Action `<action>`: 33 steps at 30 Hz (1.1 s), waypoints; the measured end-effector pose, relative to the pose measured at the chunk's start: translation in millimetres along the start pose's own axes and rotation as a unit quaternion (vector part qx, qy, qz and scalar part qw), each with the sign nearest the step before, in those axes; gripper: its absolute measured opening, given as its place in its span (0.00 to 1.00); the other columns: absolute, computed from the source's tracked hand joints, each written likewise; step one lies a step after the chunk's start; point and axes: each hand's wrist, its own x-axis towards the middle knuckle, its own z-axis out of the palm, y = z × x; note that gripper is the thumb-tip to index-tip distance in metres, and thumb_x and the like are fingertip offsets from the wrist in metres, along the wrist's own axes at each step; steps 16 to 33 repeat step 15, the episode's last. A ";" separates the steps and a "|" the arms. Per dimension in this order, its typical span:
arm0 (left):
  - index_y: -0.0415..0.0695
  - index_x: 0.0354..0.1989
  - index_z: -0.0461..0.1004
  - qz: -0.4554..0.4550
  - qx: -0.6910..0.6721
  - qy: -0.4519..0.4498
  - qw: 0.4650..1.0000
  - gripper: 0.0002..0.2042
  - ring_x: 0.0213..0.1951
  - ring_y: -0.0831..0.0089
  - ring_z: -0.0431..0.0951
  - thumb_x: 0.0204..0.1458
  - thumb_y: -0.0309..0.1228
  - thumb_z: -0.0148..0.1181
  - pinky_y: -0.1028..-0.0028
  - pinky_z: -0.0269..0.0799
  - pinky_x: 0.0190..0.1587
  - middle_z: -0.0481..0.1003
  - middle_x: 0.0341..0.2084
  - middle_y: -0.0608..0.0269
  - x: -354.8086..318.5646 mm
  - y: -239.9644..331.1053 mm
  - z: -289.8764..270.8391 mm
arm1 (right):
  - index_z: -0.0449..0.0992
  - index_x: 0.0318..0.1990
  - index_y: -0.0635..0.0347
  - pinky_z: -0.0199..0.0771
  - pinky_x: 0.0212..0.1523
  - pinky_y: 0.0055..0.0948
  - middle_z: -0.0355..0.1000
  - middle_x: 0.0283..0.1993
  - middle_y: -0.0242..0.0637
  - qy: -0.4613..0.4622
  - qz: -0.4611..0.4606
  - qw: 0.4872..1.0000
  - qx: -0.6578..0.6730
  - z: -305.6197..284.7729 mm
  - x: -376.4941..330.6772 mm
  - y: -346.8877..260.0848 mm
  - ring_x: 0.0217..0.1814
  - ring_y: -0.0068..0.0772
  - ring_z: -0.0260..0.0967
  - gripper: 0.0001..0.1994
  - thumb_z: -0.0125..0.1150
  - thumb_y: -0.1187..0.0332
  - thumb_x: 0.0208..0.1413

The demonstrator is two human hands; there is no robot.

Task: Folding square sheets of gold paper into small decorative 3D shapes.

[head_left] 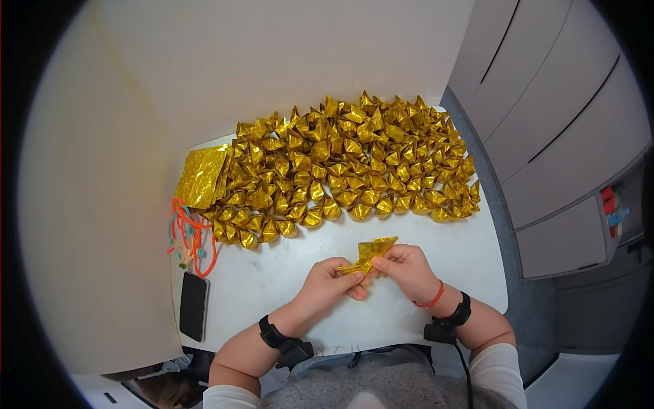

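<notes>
Between my two hands, above the front part of the white table point(272, 300), is a partly folded sheet of gold foil paper point(370, 250). My left hand point(332, 281) pinches its left end, thumb on top. On the right side my right hand point(407, 267) grips it, the thumb pressed on the foil. A pointed flap of the sheet stands up beyond the fingers. Farther back, rows of folded gold foil ingots point(354, 146) cover much of the table. A stack of flat gold foil sheets point(201, 176) lies at their left end.
At the table's left edge lie orange and teal cords point(193, 235) in a tangle, with a black phone point(195, 307) nearer to me. A pale wall point(286, 61) borders the back and left. Grey cabinets point(545, 129) stand to the right, one compartment holding coloured items.
</notes>
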 end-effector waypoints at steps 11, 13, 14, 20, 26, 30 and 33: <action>0.33 0.44 0.75 -0.020 -0.099 0.018 0.995 0.08 0.32 0.74 0.81 0.62 0.25 0.59 0.76 0.80 0.36 0.81 0.37 0.53 1.6 -1.3 -2.0 | 0.80 0.42 0.66 0.71 0.39 0.20 0.81 0.38 0.37 -0.025 -0.022 0.995 0.089 4.3 0.1 -2.5 0.39 0.19 0.74 0.11 0.57 0.67 0.67; 0.33 0.45 0.75 -0.019 -0.086 0.020 0.996 0.08 0.32 0.74 0.81 0.62 0.25 0.59 0.76 0.80 0.36 0.81 0.37 0.53 1.9 -2.7 -1.3 | 0.79 0.43 0.66 0.71 0.41 0.20 0.81 0.39 0.37 -0.029 -0.025 0.997 0.062 4.3 -0.3 -1.6 0.39 0.19 0.74 0.10 0.57 0.67 0.67; 0.33 0.45 0.75 -0.018 -0.074 0.022 0.997 0.08 0.32 0.74 0.81 0.62 0.25 0.60 0.77 0.80 0.36 0.82 0.37 0.53 2.1 -3.2 -1.0 | 0.79 0.44 0.66 0.71 0.41 0.20 0.81 0.38 0.37 -0.032 -0.019 0.999 0.039 4.7 -0.8 -2.8 0.40 0.20 0.75 0.10 0.58 0.68 0.67; 0.33 0.45 0.75 -0.018 -0.066 0.019 0.997 0.08 0.32 0.74 0.82 0.62 0.25 0.60 0.77 0.80 0.36 0.82 0.38 0.53 1.3 -1.8 0.7 | 0.79 0.44 0.66 0.72 0.42 0.19 0.81 0.38 0.37 -0.033 -0.013 0.999 0.016 5.0 -1.9 -4.6 0.41 0.20 0.76 0.10 0.59 0.68 0.66; 0.33 0.45 0.75 -0.018 -0.066 0.019 0.997 0.08 0.32 0.74 0.82 0.62 0.25 0.60 0.77 0.80 0.36 0.82 0.38 0.53 1.3 -1.8 0.7 | 0.79 0.44 0.66 0.72 0.42 0.19 0.81 0.38 0.37 -0.033 -0.013 0.999 0.016 5.0 -1.9 -4.6 0.41 0.20 0.76 0.10 0.59 0.68 0.66; 0.33 0.45 0.75 -0.018 -0.066 0.019 0.997 0.08 0.32 0.74 0.82 0.62 0.25 0.60 0.77 0.80 0.36 0.82 0.38 0.53 1.3 -1.8 0.7 | 0.79 0.44 0.66 0.72 0.42 0.19 0.81 0.38 0.37 -0.033 -0.013 0.999 0.016 5.0 -1.9 -4.6 0.41 0.20 0.76 0.10 0.59 0.68 0.66; 0.33 0.45 0.75 -0.018 -0.066 0.019 0.997 0.08 0.32 0.74 0.82 0.62 0.25 0.60 0.77 0.80 0.36 0.82 0.38 0.53 1.3 -1.8 0.7 | 0.79 0.44 0.66 0.72 0.42 0.19 0.81 0.38 0.37 -0.033 -0.013 0.999 0.016 5.0 -1.9 -4.6 0.41 0.20 0.76 0.10 0.59 0.68 0.66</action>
